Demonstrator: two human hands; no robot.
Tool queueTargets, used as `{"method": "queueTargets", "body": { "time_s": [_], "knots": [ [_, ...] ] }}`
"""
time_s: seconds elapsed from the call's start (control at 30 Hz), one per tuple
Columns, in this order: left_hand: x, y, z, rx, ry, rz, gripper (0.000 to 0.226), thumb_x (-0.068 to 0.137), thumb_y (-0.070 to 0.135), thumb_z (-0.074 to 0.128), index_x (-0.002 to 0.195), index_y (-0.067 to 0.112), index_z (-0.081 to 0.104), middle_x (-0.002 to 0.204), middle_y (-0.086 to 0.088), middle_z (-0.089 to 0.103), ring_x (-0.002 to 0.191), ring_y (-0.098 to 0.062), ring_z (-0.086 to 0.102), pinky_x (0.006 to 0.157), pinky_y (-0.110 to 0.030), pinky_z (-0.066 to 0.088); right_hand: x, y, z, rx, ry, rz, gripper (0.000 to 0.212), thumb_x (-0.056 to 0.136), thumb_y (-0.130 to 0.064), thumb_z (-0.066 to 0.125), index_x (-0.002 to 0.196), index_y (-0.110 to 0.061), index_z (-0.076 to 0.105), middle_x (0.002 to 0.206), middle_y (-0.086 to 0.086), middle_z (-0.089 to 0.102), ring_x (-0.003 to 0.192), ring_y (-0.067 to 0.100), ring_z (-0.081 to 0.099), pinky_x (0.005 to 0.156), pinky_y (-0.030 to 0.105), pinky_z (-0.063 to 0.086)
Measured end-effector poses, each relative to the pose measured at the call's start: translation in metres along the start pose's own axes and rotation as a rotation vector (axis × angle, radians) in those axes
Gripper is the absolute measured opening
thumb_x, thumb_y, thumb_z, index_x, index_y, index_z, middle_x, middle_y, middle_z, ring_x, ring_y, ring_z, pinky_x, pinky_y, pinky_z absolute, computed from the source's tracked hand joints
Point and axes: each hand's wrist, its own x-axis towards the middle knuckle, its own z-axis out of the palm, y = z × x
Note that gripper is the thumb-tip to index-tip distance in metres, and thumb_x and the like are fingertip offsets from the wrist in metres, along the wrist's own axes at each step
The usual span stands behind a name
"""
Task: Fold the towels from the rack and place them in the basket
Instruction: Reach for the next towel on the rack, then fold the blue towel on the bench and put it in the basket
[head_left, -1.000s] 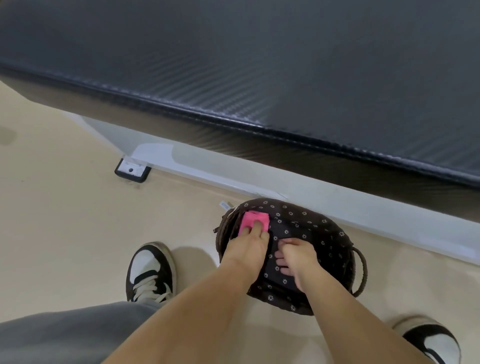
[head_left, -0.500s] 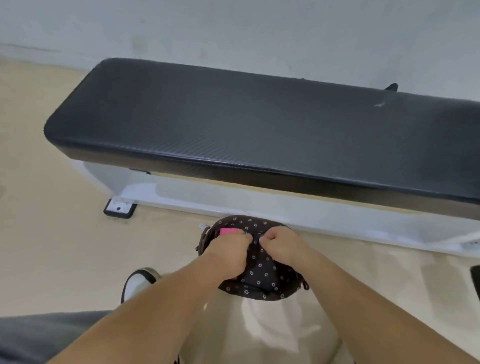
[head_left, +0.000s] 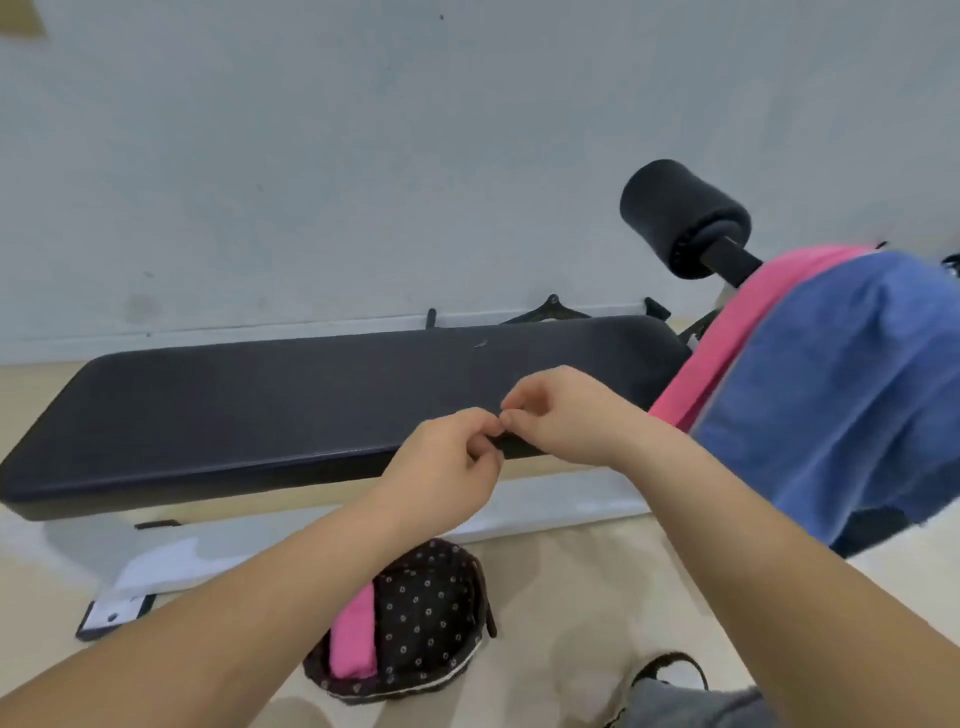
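A black padded desk (head_left: 260, 415) lines the wall, with a blue towel (head_left: 831, 395) and a pink towel (head_left: 727, 343) draped at its right end. The dotted basket (head_left: 431, 623) on the floor holds a folded pink cloth (head_left: 353, 644). Above it, the left hand (head_left: 447, 462) and right hand (head_left: 561, 415) touch fingertips, fingers curled, empty.

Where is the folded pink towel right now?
In the head view the folded pink towel sits low, left of centre, inside the dotted dark basket on the floor, against its left wall, just in front of the black bench.
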Motion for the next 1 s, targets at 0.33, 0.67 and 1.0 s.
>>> {"method": "queueTargets", "body": {
  "time_s": [0.33, 0.67, 1.0],
  "knots": [
    [0.08, 0.133, 0.067, -0.009, -0.079, 0.14, 0.013, 0.092, 0.019, 0.06, 0.08, 0.022, 0.065, 0.075, 0.005, 0.068, 0.072, -0.02, 0.063, 0.066, -0.036, 0.055, -0.042, 0.057, -0.085, -0.041, 0.856, 0.008, 0.02, 0.095, -0.029, 0.054, 0.098, -0.027, 0.073, 0.098, -0.009, 0.071, 0.092, 0.018, 0.064, 0.078, 0.039, 0.054],
    [0.152, 0.224, 0.126, -0.433, -0.108, 0.077, 0.04, 0.074, 0.033, 0.076, 0.103, 0.008, 0.064, 0.098, -0.011, 0.074, 0.086, -0.018, 0.063, 0.089, -0.042, 0.058, -0.072, 0.114, -0.131, -0.31, 1.116, 0.227, 0.027, 0.087, -0.022, 0.054, 0.099, -0.014, 0.078, 0.102, 0.011, 0.074, 0.105, 0.036, 0.064, 0.105, 0.051, 0.041],
    [0.163, 0.249, 0.106, -0.362, 0.042, 0.171, 0.009, 0.087, 0.014, 0.068, 0.079, 0.015, 0.066, 0.063, 0.011, 0.059, 0.063, -0.01, 0.054, 0.062, -0.029, 0.05, -0.077, 0.108, -0.127, -0.189, 1.272, 0.001, 0.025, 0.089, -0.013, 0.056, 0.102, -0.018, 0.076, 0.106, 0.002, 0.071, 0.103, 0.028, 0.061, 0.099, 0.049, 0.046]
  ]
}}
